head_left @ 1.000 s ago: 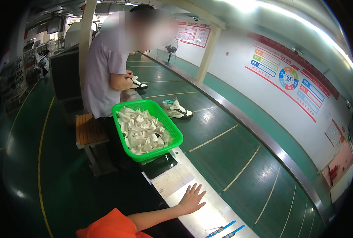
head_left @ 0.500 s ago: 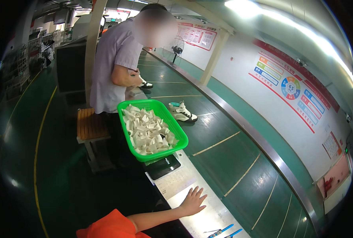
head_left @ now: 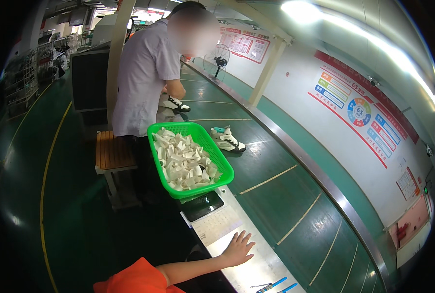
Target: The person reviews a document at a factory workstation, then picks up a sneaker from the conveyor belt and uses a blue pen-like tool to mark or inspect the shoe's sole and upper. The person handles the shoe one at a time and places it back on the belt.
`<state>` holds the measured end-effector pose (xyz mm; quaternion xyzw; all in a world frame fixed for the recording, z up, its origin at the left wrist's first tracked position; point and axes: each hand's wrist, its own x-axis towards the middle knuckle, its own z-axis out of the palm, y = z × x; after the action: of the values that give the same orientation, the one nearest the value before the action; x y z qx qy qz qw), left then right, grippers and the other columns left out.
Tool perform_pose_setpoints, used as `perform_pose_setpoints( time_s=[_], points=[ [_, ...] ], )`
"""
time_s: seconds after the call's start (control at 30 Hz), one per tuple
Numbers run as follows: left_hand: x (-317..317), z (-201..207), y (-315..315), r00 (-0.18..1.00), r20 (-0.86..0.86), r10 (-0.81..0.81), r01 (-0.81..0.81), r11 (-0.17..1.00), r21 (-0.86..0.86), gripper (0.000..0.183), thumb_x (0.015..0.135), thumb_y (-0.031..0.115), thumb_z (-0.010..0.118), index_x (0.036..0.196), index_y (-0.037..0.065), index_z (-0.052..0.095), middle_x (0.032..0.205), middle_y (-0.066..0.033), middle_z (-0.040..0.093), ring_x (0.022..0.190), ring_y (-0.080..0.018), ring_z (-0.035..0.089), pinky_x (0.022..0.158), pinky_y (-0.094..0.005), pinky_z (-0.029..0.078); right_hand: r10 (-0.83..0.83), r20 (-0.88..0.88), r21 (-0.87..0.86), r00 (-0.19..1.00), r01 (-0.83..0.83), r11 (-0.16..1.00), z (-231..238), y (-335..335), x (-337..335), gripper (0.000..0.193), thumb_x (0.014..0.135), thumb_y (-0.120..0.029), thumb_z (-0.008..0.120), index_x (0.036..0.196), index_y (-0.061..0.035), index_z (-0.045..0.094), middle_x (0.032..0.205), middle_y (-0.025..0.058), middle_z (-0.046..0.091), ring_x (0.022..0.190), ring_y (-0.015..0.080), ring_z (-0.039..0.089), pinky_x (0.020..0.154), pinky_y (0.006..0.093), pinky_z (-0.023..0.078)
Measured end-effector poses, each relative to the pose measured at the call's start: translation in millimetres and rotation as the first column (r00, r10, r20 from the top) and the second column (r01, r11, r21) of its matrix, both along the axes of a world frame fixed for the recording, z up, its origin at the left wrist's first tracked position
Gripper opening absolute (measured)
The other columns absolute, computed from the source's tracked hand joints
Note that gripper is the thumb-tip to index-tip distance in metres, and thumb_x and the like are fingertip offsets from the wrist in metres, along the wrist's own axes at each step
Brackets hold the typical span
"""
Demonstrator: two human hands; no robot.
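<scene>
My left hand [head_left: 238,250] lies palm down with fingers spread on the bright metal ledge [head_left: 256,268] beside the belt, holding nothing. An orange sleeve covers the upper part of that arm. Just beyond the fingers is a pale printed sheet [head_left: 216,225], with a dark phone [head_left: 203,206] above it. Farther up stands a green plastic basket [head_left: 227,176] heaped with off-white curled strips [head_left: 186,161]. Near the lower edge lie blue-handled tools [head_left: 278,282], partly cut off, their kind unclear. My right hand is out of sight.
A white-and-black shoe [head_left: 227,140] sits on the green conveyor belt [head_left: 276,195] beside the basket. Beyond it a co-worker [head_left: 142,78] in a pale shirt bends over another shoe [head_left: 176,104]. A wooden-topped stool [head_left: 114,151] stands at left; a metal rail [head_left: 300,146] borders the belt.
The co-worker's forearm has moved right and down, and more of the shoe there now shows. My left hand keeps its place on the ledge. The view has shifted slightly.
</scene>
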<state>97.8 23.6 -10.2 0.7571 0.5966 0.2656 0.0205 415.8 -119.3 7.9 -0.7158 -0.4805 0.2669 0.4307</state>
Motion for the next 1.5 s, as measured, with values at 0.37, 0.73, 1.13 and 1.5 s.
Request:
perform_pose_setpoints(
  time_s=[0.37, 0.73, 1.13, 1.5],
  points=[
    [0.0, -0.5, -0.1, 1.0, -0.005, 0.011, -0.011, 1.0, 0.008, 0.05, 0.085, 0.04, 0.049, 0.123, 0.008, 0.047, 0.133, -0.0216, 0.035, 0.124, -0.041, 0.028, 0.101, -0.0533, 0.022, -0.012, 0.074, -0.012, 0.997, 0.013, 1.0, 6.2, 0.6, -6.7, 0.019, 0.085, -0.015, 0.046, 0.086, -0.0056, 0.063, 0.074, 0.0053, 0.06, 0.065, 0.0134, 0.052, 0.06, 0.0264, 0.043],
    [-0.1, -1.5, 2.0, 1.0, -0.017, 0.015, -0.015, 1.0, 0.016, 0.051, 0.085, 0.041, 0.049, 0.123, 0.008, 0.048, 0.133, -0.0213, 0.036, 0.124, -0.0407, 0.028, 0.101, -0.0533, 0.023, 0.0, 0.083, -0.006, 0.997, 0.0, 1.0, 4.2, 0.9, -4.9, 0.021, 0.085, -0.018, 0.048, 0.088, -0.0037, 0.063, 0.078, 0.0066, 0.062, 0.067, 0.0147, 0.054, 0.062, 0.0269, 0.044],
    [-7.5, 10.7, -6.2, 1.0, -0.002, -0.005, 0.005, 1.0, -0.02, 0.051, 0.084, 0.041, 0.05, 0.122, 0.007, 0.049, 0.13, -0.02, 0.038, 0.122, -0.0395, 0.032, 0.098, -0.0512, 0.028, -0.026, 0.329, 0.05, 0.944, 0.01, 0.999, -25.7, 0.2, 22.9, 0.016, 0.084, -0.014, 0.051, 0.089, -0.0033, 0.062, 0.078, 0.0079, 0.062, 0.067, 0.0169, 0.055, 0.062, 0.03, 0.047],
    [-17.0, 11.4, -8.0, 0.993, 0.102, -0.064, 0.068, 0.997, -0.039, 0.052, 0.079, 0.04, 0.056, 0.118, 0.006, 0.051, 0.131, -0.0224, 0.037, 0.124, -0.0441, 0.028, 0.1, -0.0543, 0.021, -0.036, 0.275, -0.032, 0.961, 0.046, 0.998, 4.3, 16.5, -11.9, 0.016, 0.084, -0.015, 0.052, 0.091, -0.0041, 0.061, 0.079, 0.0082, 0.062, 0.069, 0.0168, 0.054, 0.063, 0.0301, 0.046]
  ],
)
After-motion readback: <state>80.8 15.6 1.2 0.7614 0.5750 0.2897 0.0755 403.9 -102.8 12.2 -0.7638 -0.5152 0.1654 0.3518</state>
